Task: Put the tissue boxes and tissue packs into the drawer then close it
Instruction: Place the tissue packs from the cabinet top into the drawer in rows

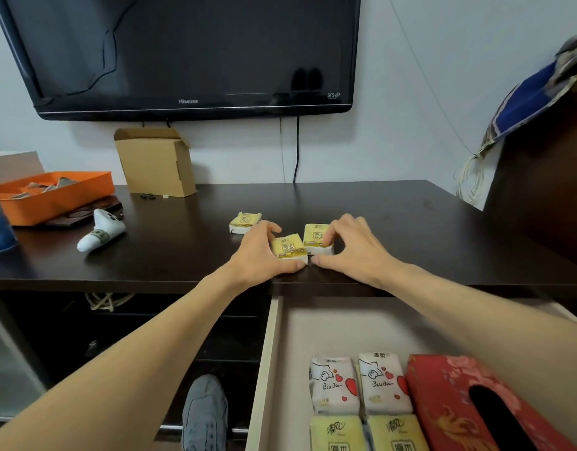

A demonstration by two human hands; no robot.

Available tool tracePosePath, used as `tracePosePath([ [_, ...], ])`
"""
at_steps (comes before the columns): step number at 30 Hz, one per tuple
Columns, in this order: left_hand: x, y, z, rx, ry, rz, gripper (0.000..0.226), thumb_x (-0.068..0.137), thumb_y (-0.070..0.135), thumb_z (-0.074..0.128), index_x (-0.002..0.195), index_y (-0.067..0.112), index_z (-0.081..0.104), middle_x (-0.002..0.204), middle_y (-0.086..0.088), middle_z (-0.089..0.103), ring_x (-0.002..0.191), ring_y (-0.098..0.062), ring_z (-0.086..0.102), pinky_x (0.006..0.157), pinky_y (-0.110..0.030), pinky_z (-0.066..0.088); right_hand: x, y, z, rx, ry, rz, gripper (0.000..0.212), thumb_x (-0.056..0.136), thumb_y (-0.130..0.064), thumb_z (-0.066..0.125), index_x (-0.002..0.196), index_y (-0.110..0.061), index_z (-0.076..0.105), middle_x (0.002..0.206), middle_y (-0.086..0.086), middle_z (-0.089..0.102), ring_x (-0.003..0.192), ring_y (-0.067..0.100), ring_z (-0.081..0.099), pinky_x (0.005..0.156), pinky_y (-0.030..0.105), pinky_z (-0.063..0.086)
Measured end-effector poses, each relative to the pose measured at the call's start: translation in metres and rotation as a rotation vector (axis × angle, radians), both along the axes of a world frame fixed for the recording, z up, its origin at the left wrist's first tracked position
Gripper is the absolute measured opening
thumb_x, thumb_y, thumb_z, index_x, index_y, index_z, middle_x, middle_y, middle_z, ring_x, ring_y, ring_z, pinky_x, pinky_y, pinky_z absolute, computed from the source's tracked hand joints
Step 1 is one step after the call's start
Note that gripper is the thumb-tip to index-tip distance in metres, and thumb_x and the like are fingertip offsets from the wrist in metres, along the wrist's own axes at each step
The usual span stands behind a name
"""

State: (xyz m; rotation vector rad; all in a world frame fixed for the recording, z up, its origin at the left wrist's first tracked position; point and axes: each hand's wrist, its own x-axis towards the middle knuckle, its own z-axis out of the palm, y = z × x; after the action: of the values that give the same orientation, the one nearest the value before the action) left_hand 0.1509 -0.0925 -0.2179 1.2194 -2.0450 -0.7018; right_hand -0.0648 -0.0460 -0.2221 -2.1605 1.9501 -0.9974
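Three small yellow tissue packs lie on the dark table top [411, 222]. My left hand [261, 252] is closed around the nearest pack [288, 247], thumb at its front edge. My right hand [352, 247] grips the pack beside it [315, 237], fingers over its top. A third pack [245, 222] lies untouched further back on the left. Below the table edge the drawer [267, 369] stands pulled out. It holds two white packs with hearts [334, 384], two pale yellow packs [339, 432] and a red tissue box [459, 402] under my right forearm.
An orange tray [53, 200], a white sock [100, 231] and an open cardboard box [155, 161] sit at the table's left and back. A black TV [183, 53] hangs on the wall. A dark cabinet [541, 190] rises at right. My grey shoe [204, 415] is on the floor.
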Motion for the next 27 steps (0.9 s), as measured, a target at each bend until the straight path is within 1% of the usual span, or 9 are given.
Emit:
tracePosePath([
  [3, -0.001, -0.002, 0.003, -0.042, -0.121, -0.023, 0.097, 0.064, 0.046, 0.089, 0.143, 0.016, 0.042, 0.136, -0.005, 0.045, 0.13, -0.022, 0.041, 0.109, -0.038, 0.038, -0.003, -0.002, -0.001, 0.04, -0.092, 0.049, 0.03, 0.076, -0.038, 0.084, 0.092, -0.027, 0.061, 0.136, -0.009, 0.048, 0.133, 0.014, 0.034, 0.097, 0.028, 0.033],
  [5, 0.001, -0.003, 0.004, -0.002, -0.146, -0.071, 0.103, 0.068, 0.045, 0.087, 0.151, 0.015, 0.034, 0.152, -0.004, 0.033, 0.142, -0.02, 0.028, 0.114, -0.031, 0.026, -0.005, -0.004, -0.001, 0.097, -0.184, 0.067, 0.039, 0.078, -0.033, 0.083, 0.111, -0.026, 0.064, 0.155, -0.007, 0.04, 0.145, 0.013, 0.029, 0.105, 0.026, 0.027],
  [7, 0.003, -0.005, 0.005, 0.083, -0.102, -0.117, 0.1, 0.072, 0.035, 0.086, 0.153, 0.014, 0.031, 0.155, -0.002, 0.035, 0.136, -0.014, 0.037, 0.104, -0.02, 0.029, -0.007, -0.005, 0.001, 0.161, -0.258, 0.096, 0.067, 0.081, -0.029, 0.082, 0.142, -0.026, 0.053, 0.161, -0.007, 0.038, 0.148, 0.012, 0.033, 0.111, 0.026, 0.027],
  [9, 0.006, -0.006, 0.005, 0.127, -0.076, -0.137, 0.091, 0.077, 0.023, 0.084, 0.153, 0.015, 0.034, 0.146, 0.002, 0.046, 0.119, -0.007, 0.046, 0.087, -0.003, 0.033, -0.007, -0.006, 0.003, 0.224, -0.313, 0.121, 0.084, 0.084, -0.024, 0.08, 0.157, -0.024, 0.038, 0.16, -0.005, 0.043, 0.145, 0.014, 0.041, 0.116, 0.029, 0.033],
  [12, 0.006, -0.005, 0.005, 0.125, -0.046, -0.134, 0.084, 0.077, 0.018, 0.083, 0.15, 0.014, 0.04, 0.127, 0.007, 0.051, 0.103, -0.001, 0.051, 0.065, 0.008, 0.033, -0.005, -0.008, 0.004, 0.193, -0.319, 0.089, 0.075, 0.083, -0.019, 0.082, 0.15, -0.019, 0.048, 0.147, 0.003, 0.053, 0.129, 0.018, 0.051, 0.106, 0.028, 0.042],
  [18, 0.008, -0.001, 0.007, 0.132, -0.028, -0.142, 0.07, 0.076, 0.02, 0.084, 0.139, 0.015, 0.053, 0.102, 0.019, 0.059, 0.083, 0.013, 0.058, 0.063, 0.003, 0.039, -0.006, -0.001, 0.003, 0.123, -0.275, 0.049, 0.044, 0.074, -0.04, 0.088, 0.112, -0.022, 0.073, 0.125, -0.004, 0.051, 0.114, 0.011, 0.055, 0.092, 0.025, 0.042],
  [20, 0.008, 0.001, 0.006, 0.122, -0.028, -0.148, 0.061, 0.077, 0.019, 0.084, 0.132, 0.017, 0.059, 0.1, 0.019, 0.061, 0.078, 0.017, 0.059, 0.063, 0.003, 0.039, -0.004, 0.002, 0.002, 0.131, -0.26, 0.038, 0.051, 0.075, -0.04, 0.088, 0.118, -0.021, 0.07, 0.129, -0.005, 0.054, 0.117, 0.013, 0.056, 0.096, 0.028, 0.044],
  [23, 0.009, 0.011, 0.007, 0.107, -0.023, -0.15, 0.052, 0.077, 0.018, 0.084, 0.124, 0.016, 0.063, 0.101, 0.011, 0.066, 0.086, 0.002, 0.062, 0.066, 0.001, 0.041, -0.001, 0.012, 0.003, 0.133, -0.228, -0.007, 0.057, 0.072, -0.045, 0.087, 0.121, -0.023, 0.066, 0.119, -0.003, 0.065, 0.11, 0.018, 0.062, 0.096, 0.04, 0.051],
  [27, 0.014, 0.043, 0.009, 0.065, -0.04, -0.113, 0.074, 0.075, 0.025, 0.086, 0.14, 0.014, 0.052, 0.117, 0.003, 0.065, 0.095, 0.002, 0.06, 0.069, -0.002, 0.044, 0.001, 0.044, 0.001, 0.083, -0.243, 0.026, 0.061, 0.071, -0.042, 0.089, 0.123, -0.025, 0.062, 0.119, -0.005, 0.065, 0.113, 0.019, 0.06, 0.097, 0.041, 0.052],
])
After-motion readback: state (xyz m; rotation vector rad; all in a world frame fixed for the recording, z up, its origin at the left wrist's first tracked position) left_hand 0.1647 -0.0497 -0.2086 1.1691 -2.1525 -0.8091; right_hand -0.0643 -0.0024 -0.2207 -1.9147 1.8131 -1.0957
